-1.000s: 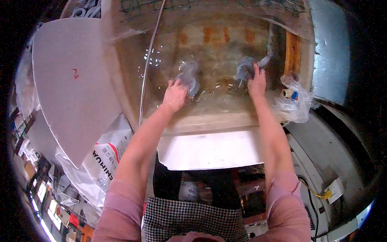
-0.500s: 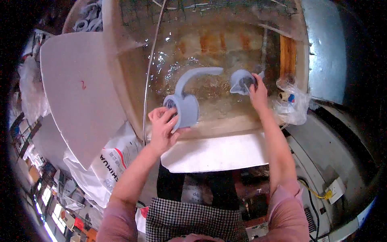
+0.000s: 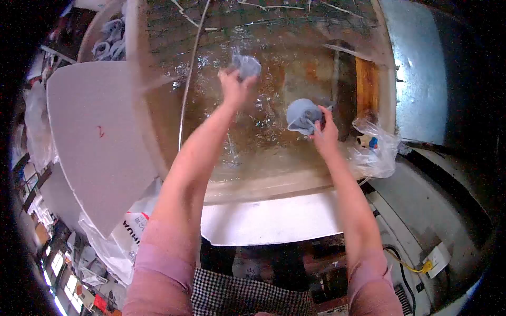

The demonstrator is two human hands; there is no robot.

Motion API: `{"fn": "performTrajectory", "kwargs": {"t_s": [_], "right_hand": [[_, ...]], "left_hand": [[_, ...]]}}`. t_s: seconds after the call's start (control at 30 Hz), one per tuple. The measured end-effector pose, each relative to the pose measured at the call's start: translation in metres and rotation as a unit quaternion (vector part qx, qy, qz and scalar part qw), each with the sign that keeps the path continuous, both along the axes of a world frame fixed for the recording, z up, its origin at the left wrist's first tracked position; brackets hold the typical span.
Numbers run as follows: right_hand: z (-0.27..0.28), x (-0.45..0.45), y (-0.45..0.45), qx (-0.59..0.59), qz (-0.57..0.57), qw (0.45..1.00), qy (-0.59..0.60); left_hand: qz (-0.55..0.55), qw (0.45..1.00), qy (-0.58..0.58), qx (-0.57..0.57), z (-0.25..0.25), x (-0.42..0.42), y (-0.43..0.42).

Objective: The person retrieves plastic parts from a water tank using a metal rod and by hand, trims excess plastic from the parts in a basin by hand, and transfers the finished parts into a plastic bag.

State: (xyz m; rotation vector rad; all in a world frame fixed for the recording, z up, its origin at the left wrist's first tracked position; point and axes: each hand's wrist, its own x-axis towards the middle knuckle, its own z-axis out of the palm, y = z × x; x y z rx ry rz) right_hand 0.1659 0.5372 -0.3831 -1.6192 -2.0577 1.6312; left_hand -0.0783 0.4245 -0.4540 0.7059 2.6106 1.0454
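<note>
The left hand (image 3: 236,89) had moved from the water tub's (image 3: 274,186) near edge to about 11 o'clock within it, fingers partly curled around a blurred grey ring piece (image 3: 246,66). Towards 4 o'clock, the right hand (image 3: 325,129) pinched the side of a grey cup-like piece (image 3: 303,113), so both pieces seemed handled together.

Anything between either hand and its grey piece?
Nothing visible. The left hand meets the left grey piece directly, though motion blurs the contact; the right hand grips the right grey piece. The thin rod lies left of both, the clear plastic bag right of both.
</note>
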Motion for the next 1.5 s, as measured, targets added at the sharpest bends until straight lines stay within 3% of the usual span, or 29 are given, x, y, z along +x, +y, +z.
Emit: {"fn": "performTrajectory", "kwargs": {"t_s": [0.17, 0.23, 0.27, 0.33, 0.43, 0.5, 0.57, 0.6, 0.67, 0.8, 0.9, 0.97, 1.03, 1.07, 1.13, 1.17, 1.23, 1.27, 1.33, 1.4, 1.5], "right_hand": [[-0.045, 0.0, 0.005, 0.094, 0.092, 0.99, 0.042], [-0.041, -0.009, 0.001, 0.093, 0.092, 0.991, 0.025], [-0.04, -0.012, -0.003, 0.09, 0.091, 0.992, 0.018], [-0.042, -0.022, -0.006, 0.051, 0.031, 0.998, 0.002], [-0.019, -0.038, -0.013, 0.06, 0.024, 0.998, 0.026], [-0.012, -0.045, -0.016, 0.08, 0.037, 0.996, 0.019], [-0.009, -0.054, -0.016, 0.116, 0.099, 0.988, 0.013], [-0.002, -0.059, -0.014, 0.116, 0.102, 0.988, 0.014], [0.012, -0.067, -0.008, 0.074, 0.223, 0.972, -0.024], [0.016, -0.076, -0.009, 0.083, 0.3, 0.948, -0.06], [0.019, -0.073, -0.021, 0.056, 0.259, 0.964, -0.038], [0.007, -0.062, -0.038, 0.007, 0.124, 0.99, 0.066], [-0.009, -0.051, -0.055, 0.027, 0.107, 0.992, 0.065], [-0.022, -0.045, -0.065, -0.018, 0.082, 0.996, 0.016], [-0.008, -0.046, -0.08, -0.231, -0.059, 0.97, 0.044], [-0.003, -0.048, -0.079, -0.231, -0.06, 0.97, 0.044], [0.003, -0.05, -0.08, -0.343, -0.077, 0.927, 0.129], [0.002, -0.053, -0.086, -0.268, -0.083, 0.953, 0.117], [0.0, -0.05, -0.087, -0.234, -0.047, 0.967, 0.088], [-0.011, -0.049, -0.087, -0.198, -0.006, 0.978, 0.061], [-0.025, -0.045, -0.089, -0.139, 0.016, 0.989, 0.057]], "left_hand": [[-0.011, 0.997, -0.072, 0.02, -0.004, -0.058, 0.037], [-0.021, 0.991, -0.067, -0.117, 0.008, -0.057, 0.041], [-0.055, 0.984, -0.037, -0.164, 0.011, -0.053, 0.037], [-0.081, 0.984, 0.157, -0.013, -0.004, -0.025, 0.004], [-0.357, 0.926, 0.124, -0.017, 0.099, 0.032, -0.044], [-0.462, 0.877, 0.109, -0.075, 0.11, 0.061, -0.058], [-0.488, 0.853, 0.15, -0.109, 0.099, 0.075, -0.063], [-0.486, 0.854, 0.15, -0.11, 0.097, 0.076, -0.06], [-0.48, 0.83, 0.195, -0.207, 0.092, 0.077, -0.049], [-0.482, 0.826, 0.208, -0.204, 0.087, 0.081, -0.043], [-0.5, 0.813, 0.203, -0.219, 0.081, 0.078, -0.045], [-0.481, 0.823, 0.235, -0.19, 0.078, 0.075, -0.048], [-0.426, 0.87, 0.145, -0.201, 0.078, 0.072, -0.048], [-0.401, 0.889, 0.133, -0.174, 0.077, 0.073, -0.051], [-0.396, 0.896, 0.123, -0.156, 0.089, 0.078, -0.054], [-0.392, 0.902, 0.113, -0.139, 0.094, 0.078, -0.055], [-0.365, 0.919, 0.116, -0.097, 0.089, 0.08, -0.059], [-0.355, 0.922, 0.116, -0.099, 0.087, 0.082, -0.062], [-0.348, 0.926, 0.111, -0.099, 0.084, 0.085, -0.065], [-0.375, 0.909, 0.054, -0.172, 0.08, 0.084, -0.065], [-0.383, 0.909, 0.053, -0.158, 0.085, 0.081, -0.061]]}}
